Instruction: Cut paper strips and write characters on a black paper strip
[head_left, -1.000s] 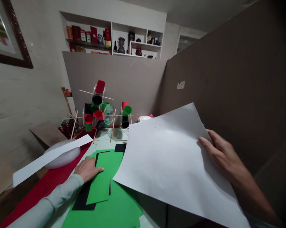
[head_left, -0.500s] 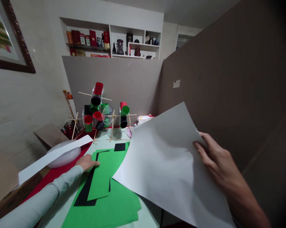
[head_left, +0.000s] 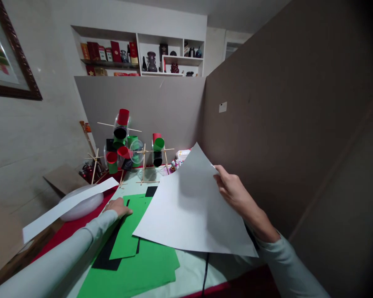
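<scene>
My right hand pinches the upper right edge of a large white sheet of paper, thumb on the near face. The sheet bows and slants over the right part of the table, its lower left corner above green paper. At the left, my left hand rests on a green sheet, with its thumb stretched out over it. Black paper peeks from beneath that sheet, and a larger green sheet lies under both. A small black piece is partly hidden by the white sheet.
Behind stand stick frames bearing red, green and black paper tubes. A white strip lies across a pale rounded object at left. A grey partition rises at right; a dark cable hangs in front.
My right hand has carried the white sheet left and lowered it, so it covers more of the green paper and the black piece. My left hand stays on the green sheet.
</scene>
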`<control>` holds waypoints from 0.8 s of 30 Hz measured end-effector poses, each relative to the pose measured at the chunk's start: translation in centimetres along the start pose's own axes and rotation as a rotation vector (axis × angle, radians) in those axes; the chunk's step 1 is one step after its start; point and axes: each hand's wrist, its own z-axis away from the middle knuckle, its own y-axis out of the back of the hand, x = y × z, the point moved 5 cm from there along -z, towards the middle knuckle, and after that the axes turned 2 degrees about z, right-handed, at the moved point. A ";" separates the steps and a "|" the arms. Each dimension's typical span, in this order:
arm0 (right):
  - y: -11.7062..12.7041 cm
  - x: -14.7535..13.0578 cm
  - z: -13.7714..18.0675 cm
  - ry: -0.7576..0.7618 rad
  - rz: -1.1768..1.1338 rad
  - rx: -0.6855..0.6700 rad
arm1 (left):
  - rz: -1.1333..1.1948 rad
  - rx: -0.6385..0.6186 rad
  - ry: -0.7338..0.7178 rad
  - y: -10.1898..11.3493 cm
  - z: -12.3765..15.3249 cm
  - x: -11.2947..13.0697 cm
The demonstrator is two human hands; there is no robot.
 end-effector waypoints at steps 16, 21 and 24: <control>-4.5 -5.0 3.4 0.051 0.153 -0.146 | 0.110 -0.001 0.030 0.7 0.5 0.5; -6.0 -5.3 3.2 0.065 0.073 -0.180 | 0.172 -0.021 0.014 1.0 1.0 1.8; -6.6 -4.2 2.8 0.048 -0.017 -0.163 | 0.248 -0.031 0.029 1.2 1.4 2.1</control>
